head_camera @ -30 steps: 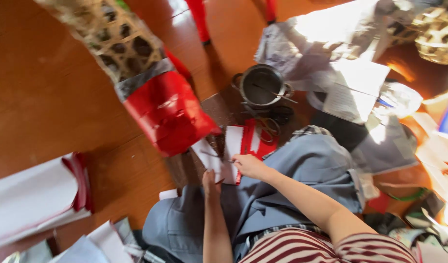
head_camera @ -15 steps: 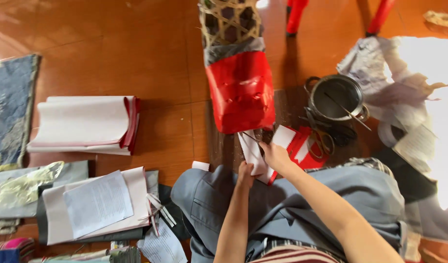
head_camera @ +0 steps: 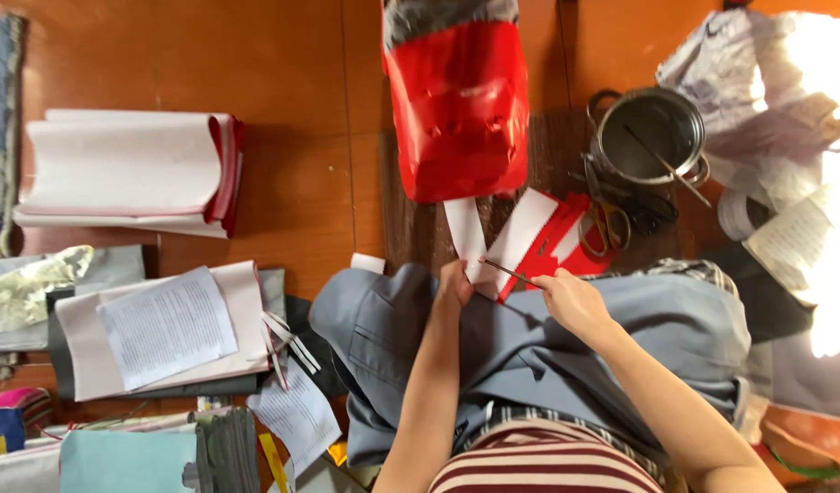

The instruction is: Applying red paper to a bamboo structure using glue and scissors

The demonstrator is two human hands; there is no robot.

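Note:
My left hand (head_camera: 455, 281) presses on the near end of a white paper strip (head_camera: 464, 236) that lies on the floor in front of my knees. My right hand (head_camera: 573, 299) holds a thin stick (head_camera: 504, 268) whose tip reaches toward the left hand and the strip. Beside the strip lie red-and-white paper pieces (head_camera: 543, 234). A shiny red paper bag form (head_camera: 458, 111) stands just beyond them. My grey trousers (head_camera: 529, 338) fill the lower middle.
A metal pot (head_camera: 648, 137) with a stick in it stands at the upper right, scissors (head_camera: 606, 224) beside it. A stack of white and red sheets (head_camera: 128, 173) lies at the left. Printed papers (head_camera: 169, 324) and crumpled cloth (head_camera: 757, 82) lie around on the wooden floor.
The view has swung, so the red bag form now stands upright at the top centre. Both hands stay at the paper strip, and the right hand now shows a thin stick.

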